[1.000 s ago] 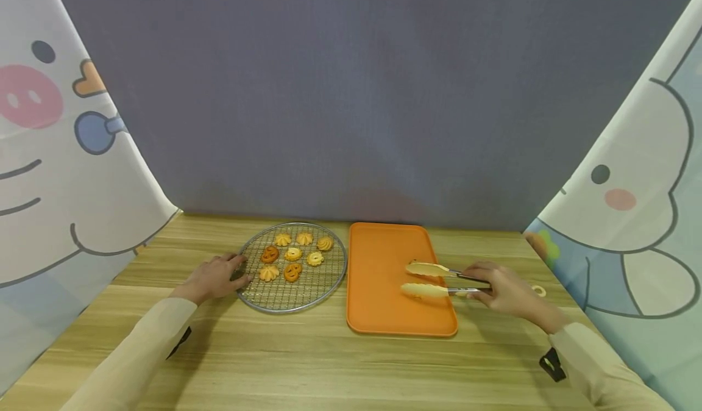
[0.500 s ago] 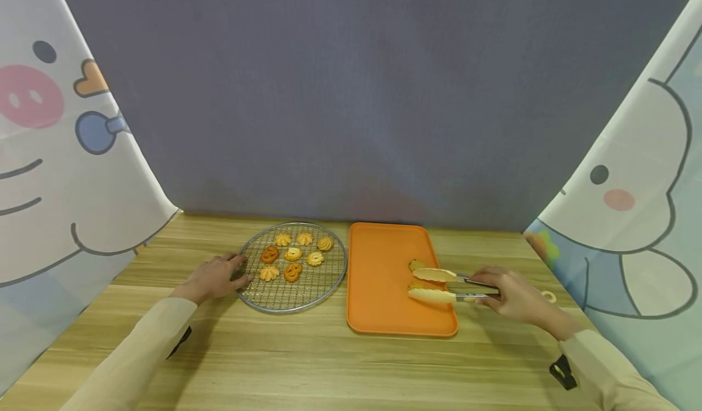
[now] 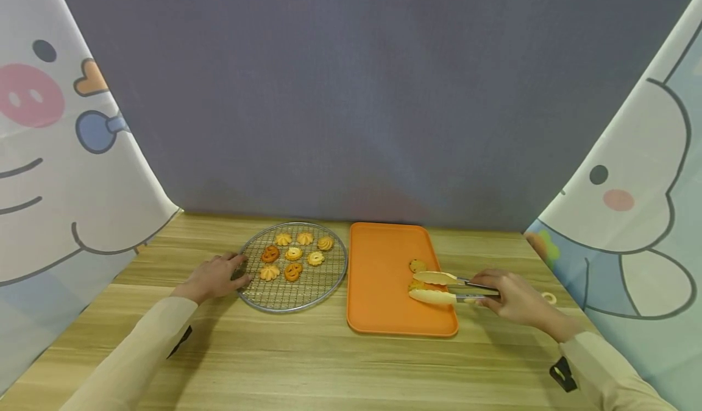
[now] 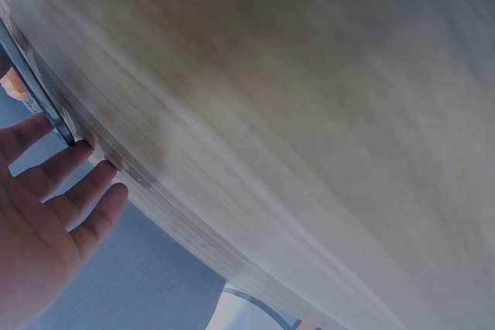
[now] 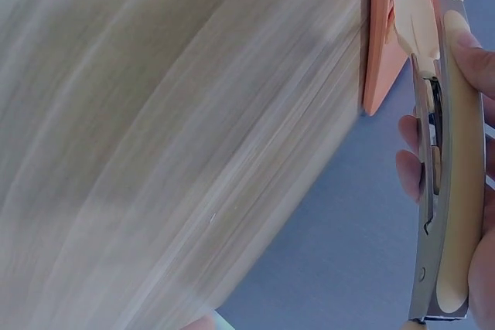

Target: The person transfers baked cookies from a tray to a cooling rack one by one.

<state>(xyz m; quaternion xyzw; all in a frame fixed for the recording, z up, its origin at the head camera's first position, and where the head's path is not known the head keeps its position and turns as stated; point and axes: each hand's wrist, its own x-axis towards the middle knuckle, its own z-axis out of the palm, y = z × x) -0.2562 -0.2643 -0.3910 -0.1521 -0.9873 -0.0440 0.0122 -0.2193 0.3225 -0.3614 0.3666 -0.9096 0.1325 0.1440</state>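
Observation:
My right hand grips a pair of tongs with cream-coloured tips and metal arms. The tong tips are spread apart over the right part of an orange tray. One cookie lies on the tray just beyond the tips. Another cookie sits at the tips, partly hidden by them; whether they touch it I cannot tell. My left hand rests at the left rim of a round wire rack; in the left wrist view its fingers are extended by the rim.
Several cookies lie on the rack, some flower-shaped, such as a piped cookie, and some browner pretzel-shaped ones, such as a pretzel cookie. All stands on a wooden table. A grey cloth wall rises behind.
The right hand has drawn the tongs slightly right and toward the person, uncovering more of the two cookies on the tray. The left hand has stayed at the rack.

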